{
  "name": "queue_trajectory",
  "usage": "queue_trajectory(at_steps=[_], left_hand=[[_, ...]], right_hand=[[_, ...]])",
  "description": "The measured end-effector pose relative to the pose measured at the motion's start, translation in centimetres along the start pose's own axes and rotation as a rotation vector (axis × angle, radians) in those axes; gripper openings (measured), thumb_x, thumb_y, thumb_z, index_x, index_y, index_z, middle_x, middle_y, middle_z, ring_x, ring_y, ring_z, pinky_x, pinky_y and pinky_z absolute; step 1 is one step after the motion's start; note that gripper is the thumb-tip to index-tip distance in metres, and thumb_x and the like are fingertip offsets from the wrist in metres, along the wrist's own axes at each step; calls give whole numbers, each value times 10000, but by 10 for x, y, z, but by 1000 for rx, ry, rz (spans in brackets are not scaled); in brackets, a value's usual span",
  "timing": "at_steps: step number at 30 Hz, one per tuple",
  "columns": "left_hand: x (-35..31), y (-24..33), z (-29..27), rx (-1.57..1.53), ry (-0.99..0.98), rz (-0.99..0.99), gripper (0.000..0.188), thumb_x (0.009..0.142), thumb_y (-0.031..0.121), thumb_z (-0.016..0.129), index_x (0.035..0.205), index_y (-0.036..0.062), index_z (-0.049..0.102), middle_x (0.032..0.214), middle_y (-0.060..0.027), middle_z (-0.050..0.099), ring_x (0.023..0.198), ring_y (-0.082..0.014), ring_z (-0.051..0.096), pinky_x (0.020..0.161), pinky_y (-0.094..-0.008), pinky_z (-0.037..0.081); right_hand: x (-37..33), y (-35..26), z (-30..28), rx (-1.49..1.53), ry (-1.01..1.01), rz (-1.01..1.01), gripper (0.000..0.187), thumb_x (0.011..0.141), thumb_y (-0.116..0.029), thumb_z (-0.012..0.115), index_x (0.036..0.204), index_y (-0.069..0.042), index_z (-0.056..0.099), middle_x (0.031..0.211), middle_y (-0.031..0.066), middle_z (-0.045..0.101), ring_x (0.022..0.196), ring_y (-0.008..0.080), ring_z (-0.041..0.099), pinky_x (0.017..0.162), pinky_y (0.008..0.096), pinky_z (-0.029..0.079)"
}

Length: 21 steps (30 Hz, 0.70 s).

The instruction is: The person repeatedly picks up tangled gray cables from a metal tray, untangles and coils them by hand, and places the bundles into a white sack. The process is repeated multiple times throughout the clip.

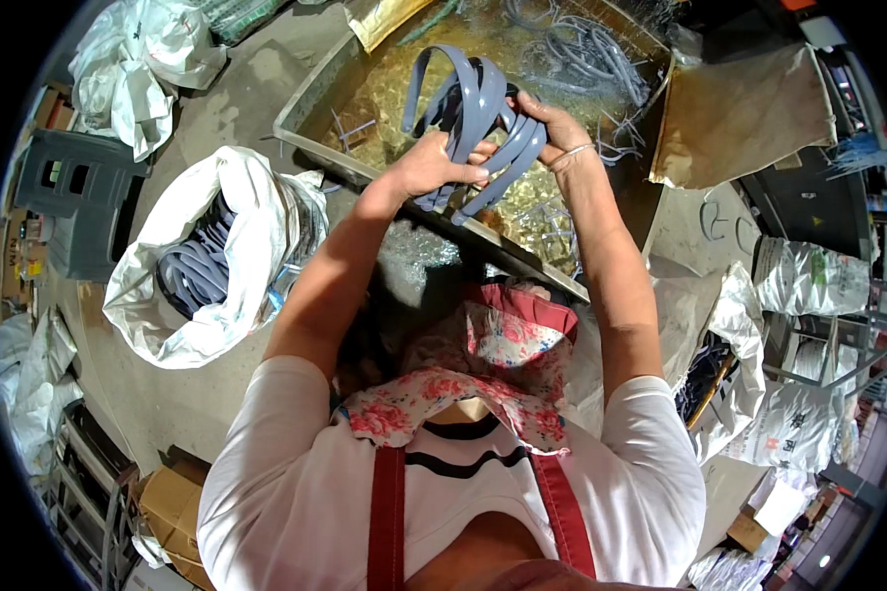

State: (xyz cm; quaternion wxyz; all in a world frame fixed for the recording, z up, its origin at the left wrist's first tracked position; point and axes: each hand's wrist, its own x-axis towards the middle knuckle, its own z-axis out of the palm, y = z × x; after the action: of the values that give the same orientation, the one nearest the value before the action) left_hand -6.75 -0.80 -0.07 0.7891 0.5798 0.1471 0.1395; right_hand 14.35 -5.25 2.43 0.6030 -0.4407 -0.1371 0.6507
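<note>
A bundle of several glossy grey plastic headbands (478, 103) is held up between my two hands, over the near edge of a water-filled metal tank (317, 156). My left hand (432, 165) is closed round the lower left part of the bundle, thumb in front. From the right, my right hand (560, 133) grips the bundle's other side, its fingertips partly hidden behind the curved bands. More grey headbands (591, 61) lie in the water at the tank's far right. Thin plastic sprue sticks (355, 130) rest in the tank's left part.
Left of me stands an open white woven sack (133, 295) with grey headbands (193, 274) inside. A grey plastic stool (79, 182) is beyond it. On the right are a stained brown sheet (744, 116) by the tank and another white sack (741, 317) with dark pieces.
</note>
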Motion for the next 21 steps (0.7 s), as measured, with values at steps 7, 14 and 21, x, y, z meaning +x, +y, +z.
queue_trajectory(at_steps=[7,14,21], left_hand=[[6,2,-14,-203,318,56,278,806,117,624,1006,-55,537,908,-188,606,816,-258,631,711,-340,524],[4,-8,-74,-768,381,44,555,750,507,613,931,-9,520,822,-120,589,569,-143,517,537,-269,469],[-6,37,-14,-760,298,151,657,759,573,536,1095,8,531,1091,-153,579,921,-228,587,771,-339,503]], right_hand=[[-27,11,-1,-85,152,141,220,729,33,630,929,64,545,748,124,621,608,223,636,515,311,546],[-73,19,39,-655,165,-369,298,648,-16,740,911,17,604,905,76,652,773,121,606,725,261,492],[-97,51,46,-1276,-462,-138,303,716,-105,716,997,-48,618,899,59,662,786,108,590,751,254,462]])
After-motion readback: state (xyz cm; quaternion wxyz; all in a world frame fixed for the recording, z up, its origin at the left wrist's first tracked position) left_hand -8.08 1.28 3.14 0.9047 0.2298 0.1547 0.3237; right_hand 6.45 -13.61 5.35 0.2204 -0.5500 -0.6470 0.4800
